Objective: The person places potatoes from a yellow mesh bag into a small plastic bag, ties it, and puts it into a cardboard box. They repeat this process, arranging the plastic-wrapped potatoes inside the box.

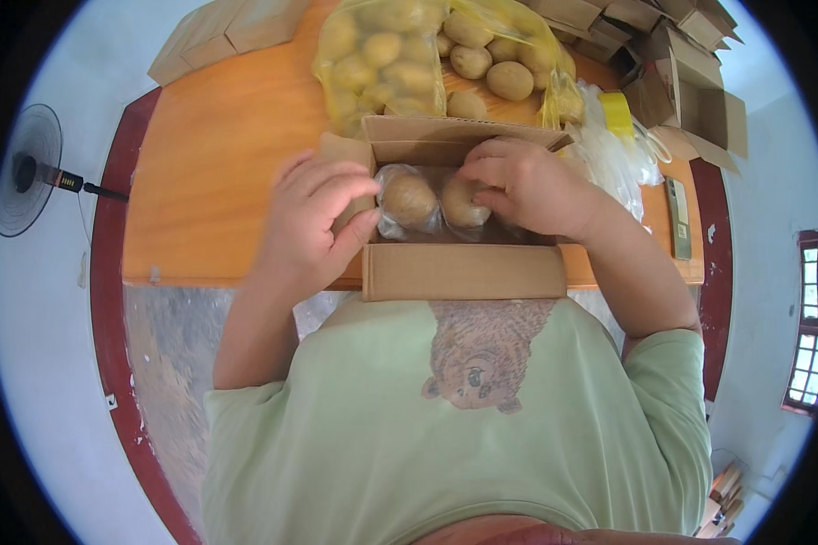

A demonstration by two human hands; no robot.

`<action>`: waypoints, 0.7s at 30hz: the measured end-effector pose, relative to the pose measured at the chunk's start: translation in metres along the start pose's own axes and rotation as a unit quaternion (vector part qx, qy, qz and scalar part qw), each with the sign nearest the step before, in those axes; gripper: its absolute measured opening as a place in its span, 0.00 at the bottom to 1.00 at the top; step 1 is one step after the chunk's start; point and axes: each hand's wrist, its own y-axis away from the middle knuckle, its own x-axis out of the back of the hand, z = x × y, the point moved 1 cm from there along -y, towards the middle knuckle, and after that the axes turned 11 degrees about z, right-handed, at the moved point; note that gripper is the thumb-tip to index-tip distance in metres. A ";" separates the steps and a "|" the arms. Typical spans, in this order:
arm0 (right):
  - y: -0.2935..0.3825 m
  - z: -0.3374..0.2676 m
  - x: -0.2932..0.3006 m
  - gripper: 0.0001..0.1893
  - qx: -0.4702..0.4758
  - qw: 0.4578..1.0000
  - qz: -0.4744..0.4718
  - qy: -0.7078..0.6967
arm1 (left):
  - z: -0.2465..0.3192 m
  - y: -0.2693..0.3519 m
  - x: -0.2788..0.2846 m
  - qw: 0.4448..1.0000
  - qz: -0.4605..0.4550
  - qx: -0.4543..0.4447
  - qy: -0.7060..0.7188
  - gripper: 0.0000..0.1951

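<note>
An open cardboard box (463, 272) sits at the table's near edge, its front flap folded toward me. Inside lie two round tan potatoes in clear plastic wrapping, a left one (410, 199) and a right one (462, 204). My right hand (528, 187) reaches into the box, its fingers and thumb on the right potato. At the box's left side, my left hand (324, 221) has its fingers apart, with the fingertips close to the left potato's wrapping. Whether they touch it, I cannot tell. My right hand partly hides the box's right end.
Behind the box, a yellow plastic bag (354, 61) holds several potatoes, some showing through its opening. To the right are clear plastic bags (613, 163), a yellow tape roll (615, 114), open cardboard boxes (705, 102) and a flat dark object (678, 218). Closed cartons (228, 37) stand at the far left.
</note>
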 end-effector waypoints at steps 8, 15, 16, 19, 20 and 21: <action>0.007 -0.017 -0.010 0.12 0.020 0.997 -0.024 0.077 | 0.024 -0.055 -0.004 0.962 -0.236 -0.072 -0.119 0.16; 0.011 -0.016 -0.026 0.15 0.020 0.996 -0.060 0.057 | 0.009 -0.053 -0.032 0.941 -0.274 -0.062 -0.191 0.21; 0.011 -0.015 -0.026 0.16 0.013 0.996 -0.067 0.056 | 0.008 -0.053 -0.032 0.941 -0.276 -0.055 -0.188 0.21; 0.012 -0.011 -0.029 0.17 -0.012 0.995 -0.093 0.037 | 0.010 -0.055 -0.033 0.934 -0.299 -0.041 -0.191 0.19; 0.012 -0.010 -0.030 0.17 -0.020 0.994 -0.103 0.028 | 0.009 -0.055 -0.034 0.936 -0.292 -0.045 -0.189 0.18; 0.011 -0.010 -0.030 0.18 -0.016 0.993 -0.109 0.037 | 0.007 -0.053 -0.035 0.939 -0.285 -0.048 -0.187 0.17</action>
